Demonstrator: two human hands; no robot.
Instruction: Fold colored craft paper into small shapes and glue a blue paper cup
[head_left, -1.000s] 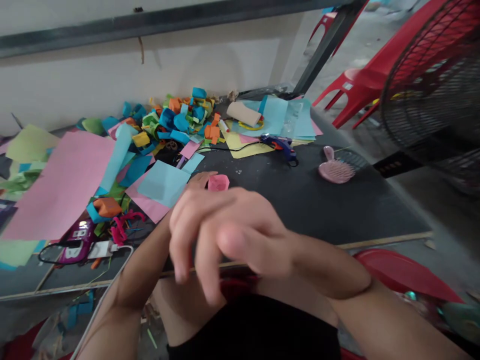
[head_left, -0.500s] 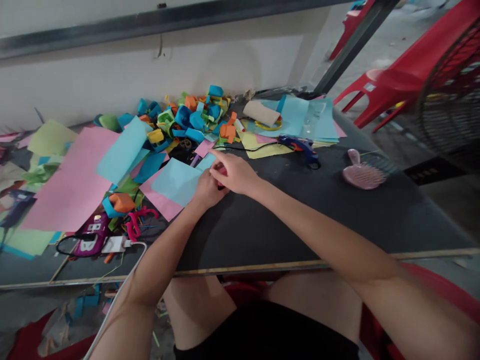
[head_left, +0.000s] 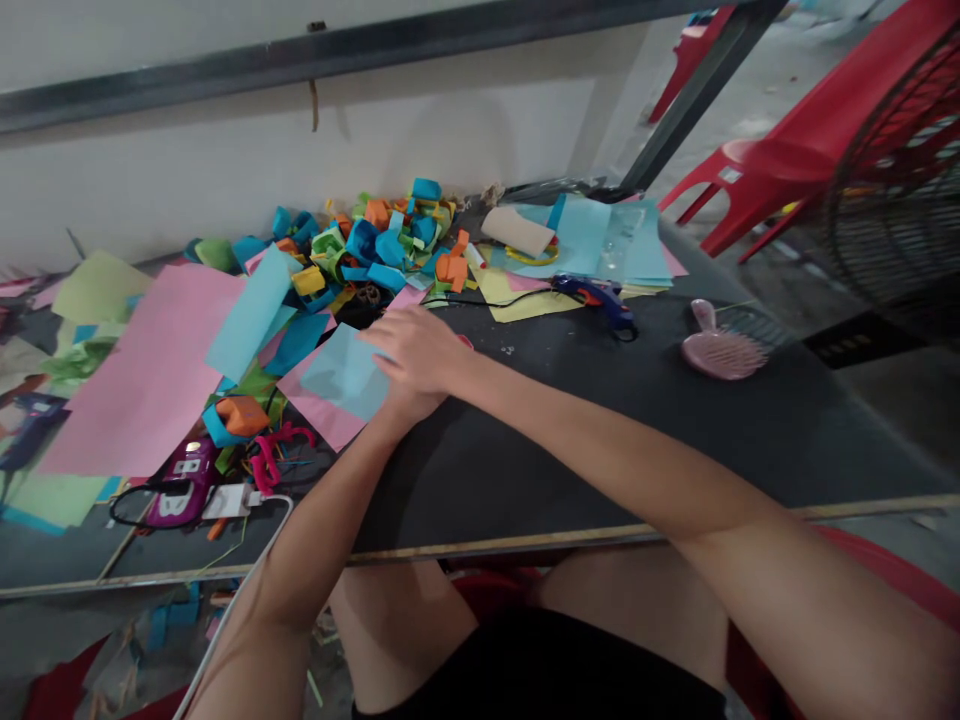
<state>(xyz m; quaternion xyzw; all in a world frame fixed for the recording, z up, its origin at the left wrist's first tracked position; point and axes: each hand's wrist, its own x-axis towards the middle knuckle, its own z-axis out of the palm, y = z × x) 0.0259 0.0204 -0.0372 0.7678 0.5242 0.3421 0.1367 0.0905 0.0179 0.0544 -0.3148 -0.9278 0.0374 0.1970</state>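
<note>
My right hand (head_left: 420, 350) lies across the top of my left hand, its fingers stretched to the left over a light blue paper sheet (head_left: 349, 375). My left hand (head_left: 412, 403) is mostly covered; its fingers look curled, and what they hold is hidden. A small red rounded piece (head_left: 466, 341) pokes out beside the hands, too little of it showing to name. The blue sheet rests on a pink paper sheet (head_left: 341, 428) just left of both hands.
A heap of folded coloured paper pieces (head_left: 390, 245) lies behind the hands. To the right are a blue glue gun (head_left: 611, 305), a cardboard roll (head_left: 519, 231) and a pink hairbrush (head_left: 724, 352). A purple device (head_left: 184, 480) with cables sits left; a fan (head_left: 900, 190) stands right.
My right hand has moved left and now covers more of my left hand, reaching over the blue paper. The red piece now shows to the right of the hands.
</note>
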